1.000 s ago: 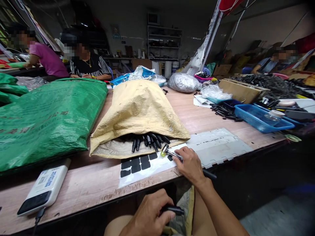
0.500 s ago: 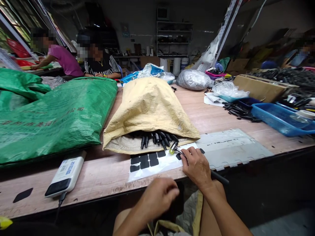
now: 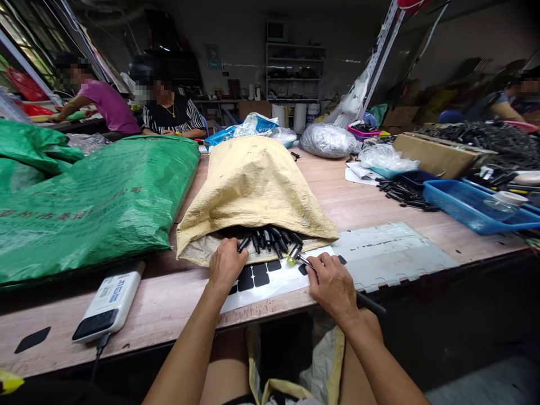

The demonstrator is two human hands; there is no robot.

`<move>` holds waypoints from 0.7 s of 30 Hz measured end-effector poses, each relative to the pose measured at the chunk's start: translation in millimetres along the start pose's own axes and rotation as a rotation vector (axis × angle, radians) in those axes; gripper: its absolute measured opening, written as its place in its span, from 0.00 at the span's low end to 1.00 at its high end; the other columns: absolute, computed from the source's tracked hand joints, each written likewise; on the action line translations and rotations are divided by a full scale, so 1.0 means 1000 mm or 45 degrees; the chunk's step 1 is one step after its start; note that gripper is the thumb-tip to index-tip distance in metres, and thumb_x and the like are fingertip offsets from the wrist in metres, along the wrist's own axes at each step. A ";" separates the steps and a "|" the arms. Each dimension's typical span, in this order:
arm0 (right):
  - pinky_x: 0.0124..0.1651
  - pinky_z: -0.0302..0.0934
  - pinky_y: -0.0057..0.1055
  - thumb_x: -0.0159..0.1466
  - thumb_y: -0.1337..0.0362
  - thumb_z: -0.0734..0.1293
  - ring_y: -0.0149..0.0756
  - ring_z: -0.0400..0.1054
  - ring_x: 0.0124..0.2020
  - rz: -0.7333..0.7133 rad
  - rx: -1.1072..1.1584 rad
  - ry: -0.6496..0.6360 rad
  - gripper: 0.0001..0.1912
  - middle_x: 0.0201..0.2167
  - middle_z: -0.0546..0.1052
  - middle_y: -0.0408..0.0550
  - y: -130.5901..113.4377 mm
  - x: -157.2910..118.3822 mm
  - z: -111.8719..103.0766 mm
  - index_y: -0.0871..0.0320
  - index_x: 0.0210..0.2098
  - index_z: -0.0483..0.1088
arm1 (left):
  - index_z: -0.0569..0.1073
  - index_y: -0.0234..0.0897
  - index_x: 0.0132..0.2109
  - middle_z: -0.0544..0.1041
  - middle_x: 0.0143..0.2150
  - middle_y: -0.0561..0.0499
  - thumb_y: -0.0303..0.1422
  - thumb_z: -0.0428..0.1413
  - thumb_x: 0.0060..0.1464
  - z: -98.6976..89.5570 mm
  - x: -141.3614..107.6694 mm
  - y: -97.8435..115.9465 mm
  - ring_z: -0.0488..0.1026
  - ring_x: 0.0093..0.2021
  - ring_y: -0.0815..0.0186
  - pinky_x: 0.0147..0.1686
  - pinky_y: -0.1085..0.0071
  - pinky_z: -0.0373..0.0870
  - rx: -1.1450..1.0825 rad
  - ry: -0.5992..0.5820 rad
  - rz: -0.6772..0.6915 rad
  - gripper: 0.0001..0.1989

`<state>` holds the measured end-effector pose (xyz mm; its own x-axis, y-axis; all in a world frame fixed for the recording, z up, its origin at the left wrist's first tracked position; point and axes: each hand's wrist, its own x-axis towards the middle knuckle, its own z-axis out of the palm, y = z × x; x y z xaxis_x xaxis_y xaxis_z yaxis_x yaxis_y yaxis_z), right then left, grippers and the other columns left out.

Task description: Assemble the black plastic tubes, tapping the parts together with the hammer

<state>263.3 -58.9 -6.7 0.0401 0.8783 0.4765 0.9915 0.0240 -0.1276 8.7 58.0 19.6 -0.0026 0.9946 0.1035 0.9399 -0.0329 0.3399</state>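
Note:
My left hand (image 3: 228, 261) is at the mouth of a tan woven sack (image 3: 257, 180), fingers closed round a black pen-shaped piece (image 3: 243, 244). More black pen-shaped pieces (image 3: 270, 239) poke out of the sack beside it. A small hammer (image 3: 304, 259) with a yellow-green face and a black handle is in my closed right hand (image 3: 333, 284), its head near the sack's lip. Beneath both hands lies a white sheet (image 3: 270, 289) with black rounded squares. Between my legs hangs an open sack (image 3: 335, 360) with a yellowish edge.
A green sack (image 3: 97, 202) fills the left, with a white power bank (image 3: 109, 304) and cable before it. Blue trays (image 3: 476, 208), a cardboard box (image 3: 439, 154) and heaped black parts stand right. A grey sheet (image 3: 392, 253) lies at the edge. Several people sit further back.
My left hand has moved from above my lap up and left to the sack's mouth and closed on a black piece there. My right hand has kept the hammer in nearly the same place.

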 end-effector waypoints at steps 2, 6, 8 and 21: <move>0.44 0.55 0.35 0.68 0.62 0.64 0.41 0.62 0.42 0.019 0.029 0.023 0.08 0.38 0.72 0.49 0.000 0.000 0.001 0.55 0.45 0.72 | 0.76 0.39 0.42 0.77 0.42 0.44 0.36 0.54 0.58 -0.005 -0.005 -0.003 0.74 0.42 0.54 0.38 0.64 0.64 -0.019 0.050 0.032 0.09; 0.44 0.56 0.35 0.68 0.63 0.64 0.41 0.63 0.42 0.037 0.079 0.037 0.05 0.37 0.73 0.48 0.001 -0.001 0.001 0.56 0.41 0.72 | 0.76 0.39 0.43 0.77 0.40 0.47 0.34 0.57 0.58 -0.014 -0.023 -0.002 0.71 0.45 0.56 0.45 0.63 0.65 -0.244 0.222 0.299 0.07; 0.44 0.56 0.35 0.69 0.63 0.64 0.41 0.64 0.41 0.023 0.075 0.025 0.05 0.36 0.74 0.48 0.002 -0.001 0.001 0.56 0.40 0.72 | 0.77 0.40 0.43 0.77 0.40 0.49 0.33 0.59 0.57 -0.011 -0.035 0.004 0.70 0.44 0.58 0.45 0.64 0.66 -0.409 0.118 0.497 0.07; 0.53 0.65 0.33 0.72 0.66 0.58 0.36 0.70 0.48 -0.066 0.786 0.107 0.18 0.46 0.75 0.50 -0.017 -0.004 -0.015 0.54 0.60 0.66 | 0.80 0.41 0.41 0.76 0.37 0.50 0.30 0.62 0.53 0.018 -0.056 0.013 0.68 0.43 0.59 0.45 0.63 0.64 -0.659 -0.131 0.636 0.07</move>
<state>247.8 -70.5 6.8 0.0280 0.8288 0.5589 0.7395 0.3590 -0.5694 27.6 3.9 1.6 0.4406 0.8521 0.2823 0.5384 -0.5025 0.6765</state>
